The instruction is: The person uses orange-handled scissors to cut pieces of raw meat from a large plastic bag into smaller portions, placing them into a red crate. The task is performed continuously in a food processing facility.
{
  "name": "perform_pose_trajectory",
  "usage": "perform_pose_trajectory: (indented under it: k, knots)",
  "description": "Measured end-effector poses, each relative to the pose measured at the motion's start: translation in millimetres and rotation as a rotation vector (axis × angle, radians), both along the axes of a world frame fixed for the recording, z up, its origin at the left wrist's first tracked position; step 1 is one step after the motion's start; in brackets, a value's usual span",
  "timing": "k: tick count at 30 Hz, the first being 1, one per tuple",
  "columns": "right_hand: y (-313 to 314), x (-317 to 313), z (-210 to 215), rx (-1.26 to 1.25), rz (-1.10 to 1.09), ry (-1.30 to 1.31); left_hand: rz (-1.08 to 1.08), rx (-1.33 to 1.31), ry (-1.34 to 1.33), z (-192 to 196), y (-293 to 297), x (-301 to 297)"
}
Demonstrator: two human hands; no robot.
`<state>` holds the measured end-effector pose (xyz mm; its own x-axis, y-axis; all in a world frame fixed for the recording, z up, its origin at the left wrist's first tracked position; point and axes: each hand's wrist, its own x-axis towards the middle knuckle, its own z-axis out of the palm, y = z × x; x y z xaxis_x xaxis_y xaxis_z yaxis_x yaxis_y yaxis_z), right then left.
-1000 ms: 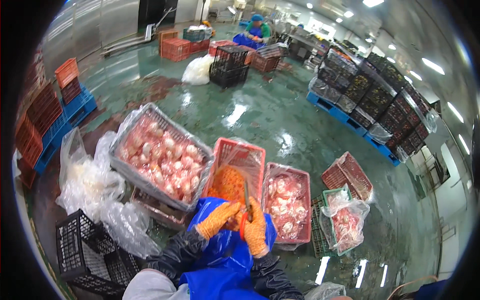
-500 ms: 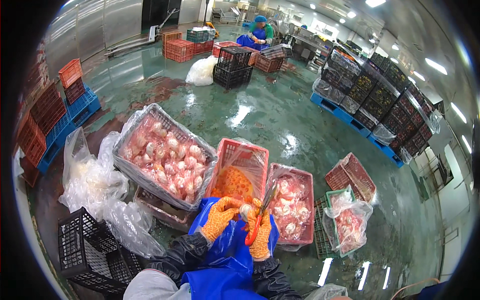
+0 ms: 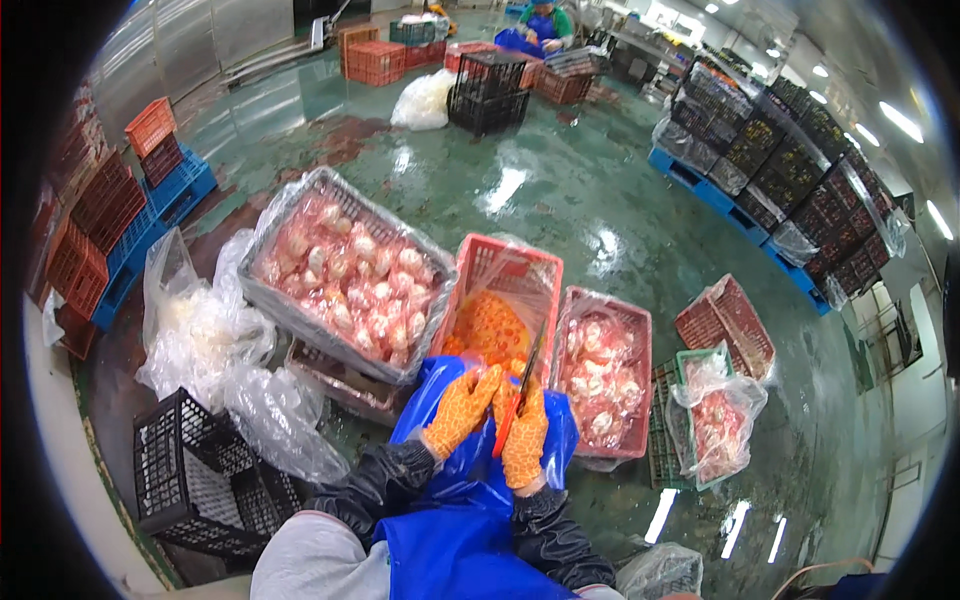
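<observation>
Both my hands wear orange patterned gloves, close together over the blue apron [image 3: 440,555] on my lap. My left hand [image 3: 462,408] is closed, fingertips pressed together; what they hold, if anything, is hidden. In my right hand [image 3: 524,440] are red-handled scissors [image 3: 508,425], blades pointing up and away. Just beyond my hands stands a red crate [image 3: 540,268], lined with clear plastic, with orange, wet-looking pieces [image 3: 490,322] in it. Pink-and-white rounded pieces [image 3: 345,265] fill a plastic-lined grey crate at the left. Similar pieces [image 3: 600,375] lie in a red crate at the right.
Clear plastic bags [image 3: 200,335] and an open black crate [image 3: 165,470] lie at the left. A green crate [image 3: 665,425] and a tilted red crate [image 3: 745,345] stand at the right. Farther off are stacked black crates [image 3: 745,150] on blue pallets and a seated co-worker [image 3: 540,25].
The view has tipped down and shifted left. A whitish piece that showed between my hands is no longer visible. My left fingers have drawn together, and the scissors stand more upright.
</observation>
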<state>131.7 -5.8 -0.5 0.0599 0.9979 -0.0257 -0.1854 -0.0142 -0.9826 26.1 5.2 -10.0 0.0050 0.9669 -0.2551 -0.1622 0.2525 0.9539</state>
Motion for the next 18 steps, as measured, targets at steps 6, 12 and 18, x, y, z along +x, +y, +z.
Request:
perform_pose_trajectory:
  k: [6, 12, 18]
  knots:
    - [1, 9, 8, -0.056, 0.078, -0.049, -0.155, 0.044, -0.302, 18, -2, -5]
    - [4, 2, 17, -0.143, 0.107, 0.086, -0.043, 0.012, -0.484, 6, 3, 4]
    - [16, 23, -18, -0.181, 0.204, 0.433, 0.276, -0.071, -0.385, -5, 33, -25]
